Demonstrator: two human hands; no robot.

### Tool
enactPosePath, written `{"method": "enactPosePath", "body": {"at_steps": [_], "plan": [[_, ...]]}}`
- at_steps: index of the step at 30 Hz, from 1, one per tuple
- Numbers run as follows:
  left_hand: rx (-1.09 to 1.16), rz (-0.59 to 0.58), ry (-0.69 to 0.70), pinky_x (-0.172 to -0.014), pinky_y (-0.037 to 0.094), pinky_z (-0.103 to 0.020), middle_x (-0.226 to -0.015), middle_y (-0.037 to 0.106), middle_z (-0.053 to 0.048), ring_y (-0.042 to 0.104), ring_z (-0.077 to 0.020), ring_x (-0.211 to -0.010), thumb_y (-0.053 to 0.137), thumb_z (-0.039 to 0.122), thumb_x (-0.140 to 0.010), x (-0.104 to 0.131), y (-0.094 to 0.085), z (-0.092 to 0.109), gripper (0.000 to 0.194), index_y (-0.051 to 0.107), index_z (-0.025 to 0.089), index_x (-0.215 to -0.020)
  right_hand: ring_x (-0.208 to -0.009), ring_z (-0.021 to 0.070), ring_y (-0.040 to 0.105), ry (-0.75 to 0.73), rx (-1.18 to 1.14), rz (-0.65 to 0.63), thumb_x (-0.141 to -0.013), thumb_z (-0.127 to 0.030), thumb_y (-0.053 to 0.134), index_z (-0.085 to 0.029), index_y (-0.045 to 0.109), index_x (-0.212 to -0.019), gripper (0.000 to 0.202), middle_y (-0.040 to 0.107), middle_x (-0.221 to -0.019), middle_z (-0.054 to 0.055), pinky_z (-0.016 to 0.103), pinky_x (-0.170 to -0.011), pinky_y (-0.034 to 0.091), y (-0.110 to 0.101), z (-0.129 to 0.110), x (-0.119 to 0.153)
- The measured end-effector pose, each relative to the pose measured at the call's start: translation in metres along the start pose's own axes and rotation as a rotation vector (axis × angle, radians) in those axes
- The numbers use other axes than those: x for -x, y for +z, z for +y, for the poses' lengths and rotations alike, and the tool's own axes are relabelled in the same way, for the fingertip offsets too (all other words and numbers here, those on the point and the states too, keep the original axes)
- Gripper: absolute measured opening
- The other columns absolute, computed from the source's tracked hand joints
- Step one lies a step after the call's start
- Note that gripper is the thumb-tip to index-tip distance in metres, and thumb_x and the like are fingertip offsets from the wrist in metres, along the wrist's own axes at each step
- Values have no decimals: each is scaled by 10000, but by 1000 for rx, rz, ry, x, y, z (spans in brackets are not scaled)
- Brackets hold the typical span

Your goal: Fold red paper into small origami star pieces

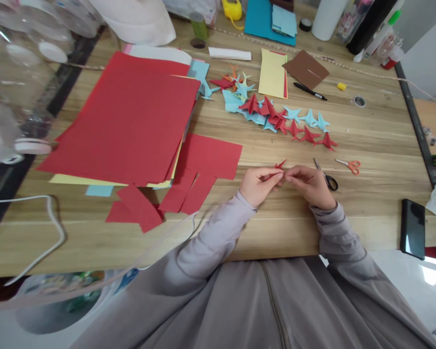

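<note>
Between my two hands is a small folded red paper crane (280, 165), one thin point sticking up past the fingers; most of it is hidden. My left hand (259, 185) pinches it from the left, thumb against the forefinger. From the other side my right hand (308, 184) is closed, its fingertips meeting at the crane's edge. Just right of that hand lie black-handled scissors (331, 181) and orange-handled scissors (353, 166). Beyond the hands, red paper cranes (308, 135) and light blue paper cranes (308, 118) stand in rows and a loose heap.
A stack of large red paper sheets (131, 116) covers the left, with cut red pieces (199, 189) beside it. Farther back are yellow paper (272, 72), brown paper (305, 69) and a black pen (310, 91). A phone (412, 228) rests at the right front edge.
</note>
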State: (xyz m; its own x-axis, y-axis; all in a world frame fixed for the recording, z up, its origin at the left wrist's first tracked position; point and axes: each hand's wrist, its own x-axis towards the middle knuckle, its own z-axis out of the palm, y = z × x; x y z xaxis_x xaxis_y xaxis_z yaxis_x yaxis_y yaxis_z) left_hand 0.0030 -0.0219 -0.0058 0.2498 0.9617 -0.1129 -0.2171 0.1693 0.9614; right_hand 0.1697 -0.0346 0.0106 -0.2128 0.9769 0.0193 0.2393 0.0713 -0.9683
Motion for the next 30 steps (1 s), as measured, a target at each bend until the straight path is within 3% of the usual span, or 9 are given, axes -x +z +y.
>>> {"method": "enactPosePath", "body": {"at_steps": [5, 11, 17, 30], "plan": [[1, 88, 62, -558, 561, -282, -930, 739, -102, 669, -150, -641, 766, 336, -647, -2, 0, 0, 211, 756, 154, -752, -740, 159, 633, 31, 0, 60, -785, -399, 680, -177, 676, -792, 222, 691, -768, 39, 320, -740, 508, 4, 5, -1], [-13, 150, 79, -809, 549, -362, -887, 752, -85, 690, -214, -856, 762, 280, -651, -5, -3, 0, 133, 766, 180, -740, -721, 152, 633, -72, 135, 119, -789, -320, 674, -193, 666, -815, 130, 700, -793, 37, 291, -684, 503, 9, 0, 1], [-24, 144, 67, -742, 547, -352, -879, 753, -93, 686, -195, -762, 750, 284, -657, -5, -2, -2, 150, 765, 167, -750, -717, 163, 628, -258, 378, 153, -837, -239, 601, -215, 666, -811, 74, 698, -766, 35, 308, -687, 488, 12, -3, 1], [-26, 147, 107, -819, 553, -369, -942, 748, -88, 680, -224, -929, 745, 280, -656, -5, -1, -4, 146, 764, 182, -762, -770, 183, 649, -222, 351, 144, -842, -283, 600, -232, 689, -864, 105, 719, -813, 37, 332, -740, 506, 12, 3, 2]]}}
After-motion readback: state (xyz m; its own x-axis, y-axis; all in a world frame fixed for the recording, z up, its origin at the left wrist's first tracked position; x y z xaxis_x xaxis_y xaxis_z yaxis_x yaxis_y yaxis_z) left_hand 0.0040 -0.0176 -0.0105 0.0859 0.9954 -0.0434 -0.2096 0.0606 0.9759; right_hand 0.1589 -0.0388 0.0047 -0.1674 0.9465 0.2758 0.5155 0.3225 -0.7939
